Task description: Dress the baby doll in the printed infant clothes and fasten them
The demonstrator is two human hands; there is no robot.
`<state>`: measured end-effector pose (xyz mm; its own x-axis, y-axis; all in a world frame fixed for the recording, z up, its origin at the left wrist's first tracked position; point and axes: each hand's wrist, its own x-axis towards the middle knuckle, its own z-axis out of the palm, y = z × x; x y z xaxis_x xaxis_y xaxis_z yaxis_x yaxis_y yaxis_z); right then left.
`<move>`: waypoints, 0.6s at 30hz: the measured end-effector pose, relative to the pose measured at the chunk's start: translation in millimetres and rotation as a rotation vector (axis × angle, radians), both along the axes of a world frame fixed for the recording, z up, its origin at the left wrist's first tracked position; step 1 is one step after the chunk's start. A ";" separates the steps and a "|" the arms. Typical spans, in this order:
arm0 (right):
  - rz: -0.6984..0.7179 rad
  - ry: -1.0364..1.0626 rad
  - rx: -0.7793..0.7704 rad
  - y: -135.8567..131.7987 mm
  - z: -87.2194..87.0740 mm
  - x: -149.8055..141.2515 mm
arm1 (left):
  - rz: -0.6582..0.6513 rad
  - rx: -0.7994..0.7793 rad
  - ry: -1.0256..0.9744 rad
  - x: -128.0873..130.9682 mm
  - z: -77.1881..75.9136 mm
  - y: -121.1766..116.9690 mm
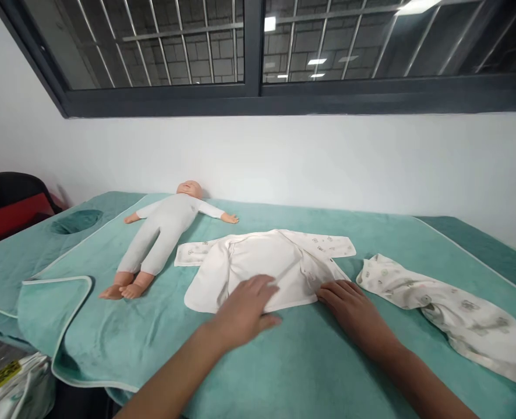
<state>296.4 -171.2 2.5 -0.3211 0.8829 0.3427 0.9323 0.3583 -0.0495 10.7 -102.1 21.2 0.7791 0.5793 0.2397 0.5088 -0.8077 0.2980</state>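
Note:
A white long-sleeved baby shirt [269, 259] lies spread out on the green cover, its sleeves stretched to both sides and small prints on them. My left hand [247, 308] is over its lower hem, fingers apart and holding nothing. At the shirt's lower right corner, my right hand [354, 311] has its fingers drawn together on the edge of the cloth; the fingertips are partly hidden. Left of the shirt, a baby doll [166, 227] in a white body lies on its back, arms out. To the right is a crumpled white printed baby garment [454, 308].
The green cover [310, 366] lies over a padded table, with one flap folded at the left. A face hole [77, 221] dips in at the far left. Behind stand a white wall [328, 163] and a barred window [253, 52]. A bag [22, 387] sits lower left.

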 end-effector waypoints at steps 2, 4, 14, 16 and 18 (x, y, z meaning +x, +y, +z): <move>-0.009 -0.007 0.011 0.6 -1.1 4.0 | -0.069 0.016 0.033 -2.0 -6.3 -17.1; -0.024 0.008 0.011 -2.3 -2.7 9.5 | -0.021 0.075 0.052 -5.4 -12.3 -22.0; 0.014 0.027 -0.075 -24.3 4.2 14.1 | 0.143 0.307 0.121 -17.0 -17.3 -24.0; 0.027 0.026 -0.066 -26.2 6.4 13.0 | 0.158 0.273 0.129 -21.1 -14.5 -28.2; 0.049 0.022 -0.060 -28.1 8.5 13.8 | 0.160 0.224 0.106 -26.3 -12.3 -30.6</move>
